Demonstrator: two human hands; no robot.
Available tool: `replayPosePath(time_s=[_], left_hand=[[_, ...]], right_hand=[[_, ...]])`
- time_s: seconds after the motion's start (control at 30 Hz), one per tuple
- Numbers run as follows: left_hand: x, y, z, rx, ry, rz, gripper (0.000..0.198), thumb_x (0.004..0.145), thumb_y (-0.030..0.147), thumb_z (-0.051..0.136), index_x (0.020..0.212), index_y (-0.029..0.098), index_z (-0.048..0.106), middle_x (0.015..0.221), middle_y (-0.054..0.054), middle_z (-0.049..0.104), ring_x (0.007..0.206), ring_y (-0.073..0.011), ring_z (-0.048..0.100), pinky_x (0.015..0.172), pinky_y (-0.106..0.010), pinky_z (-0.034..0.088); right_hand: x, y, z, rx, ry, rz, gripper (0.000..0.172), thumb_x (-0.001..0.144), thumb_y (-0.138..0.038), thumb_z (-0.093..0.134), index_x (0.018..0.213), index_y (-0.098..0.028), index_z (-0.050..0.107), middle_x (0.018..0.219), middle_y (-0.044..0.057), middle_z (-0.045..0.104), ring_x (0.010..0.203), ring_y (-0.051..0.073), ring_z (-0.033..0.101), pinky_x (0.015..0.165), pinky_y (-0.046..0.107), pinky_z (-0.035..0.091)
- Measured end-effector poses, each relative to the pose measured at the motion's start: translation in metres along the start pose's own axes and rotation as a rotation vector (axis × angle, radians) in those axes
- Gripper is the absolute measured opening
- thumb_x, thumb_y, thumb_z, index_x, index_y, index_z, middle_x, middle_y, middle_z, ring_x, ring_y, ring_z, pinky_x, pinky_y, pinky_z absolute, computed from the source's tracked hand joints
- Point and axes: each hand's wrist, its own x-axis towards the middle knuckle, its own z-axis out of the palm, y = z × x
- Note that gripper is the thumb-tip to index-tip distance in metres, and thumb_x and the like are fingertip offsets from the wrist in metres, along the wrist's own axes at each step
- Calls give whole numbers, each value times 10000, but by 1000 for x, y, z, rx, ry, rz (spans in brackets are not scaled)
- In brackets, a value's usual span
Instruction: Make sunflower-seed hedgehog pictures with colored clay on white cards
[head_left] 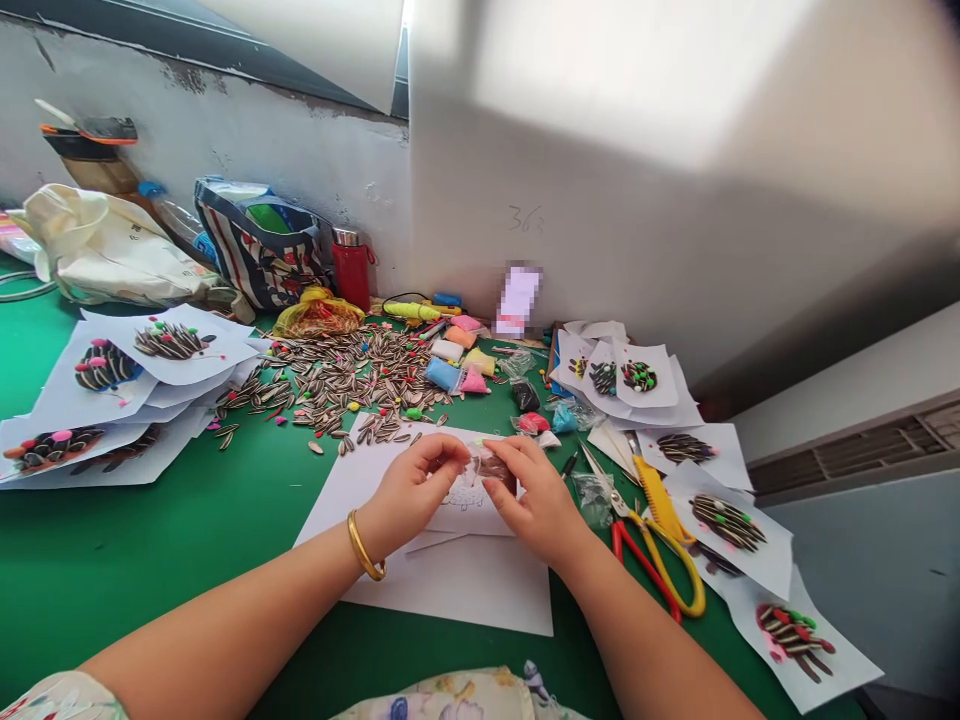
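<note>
Over a white sheet (480, 590) with a line drawing (466, 493), my two hands hold a small clear plastic packet with something brown (491, 466) in it. My left hand (420, 490), with a gold bangle on the wrist, pinches the packet's left edge. The fingers of my right hand (536, 495) are closed round its brown part from the right. Part of the packet is hidden by my fingers. Just beyond the hands, a few striped sunflower seeds (382, 428) lie on the paper, next to a large spread of seeds (337, 370).
Small coloured clay packets (444, 374) lie behind the hands. To the right are yellow-handled scissors (694, 570), a yellow utility knife (660, 500) and papers with seed hedgehogs (727, 522). More such papers (172, 345) are stacked left. A red flask (351, 270) stands by the wall.
</note>
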Motion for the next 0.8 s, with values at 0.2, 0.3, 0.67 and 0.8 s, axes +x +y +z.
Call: replayPosePath(time_s=[0.2, 0.3, 0.67, 0.8], left_hand=[[-3, -2, -4, 283, -38, 232, 162, 836, 298, 684, 955, 216, 610, 1004, -50, 628, 966, -195, 572, 867, -355, 492], [-2, -6, -5, 297, -1, 208, 101, 913, 297, 586, 872, 205, 594, 895, -28, 623, 859, -168, 568, 787, -316, 485], [-1, -1, -6, 272, -34, 321, 106, 916, 237, 569, 816, 203, 563, 902, -40, 620, 881, -173, 570, 810, -329, 487], [0, 0, -10, 312, -101, 429, 52, 902, 191, 577, 854, 211, 576, 999, -65, 641, 980, -186, 595, 871, -347, 504]], right_hand=[[0, 2, 1, 1, 6, 6, 369, 955, -353, 521, 1300, -224, 547, 1152, 103, 581, 931, 212, 590, 834, 372, 510], [0, 3, 3, 29, -17, -45, 328, 938, -373, 559, 1227, -222, 591, 1106, 96, 591, 947, 217, 584, 835, 369, 507], [1, 7, 1, 247, 38, 61, 422, 834, -490, 679, 1162, -238, 596, 1112, 86, 582, 910, 205, 579, 739, 337, 510], [2, 13, -1, 624, -85, 242, 526, 894, -653, 485, 1204, -233, 547, 1056, 77, 624, 838, 196, 658, 696, 328, 521]])
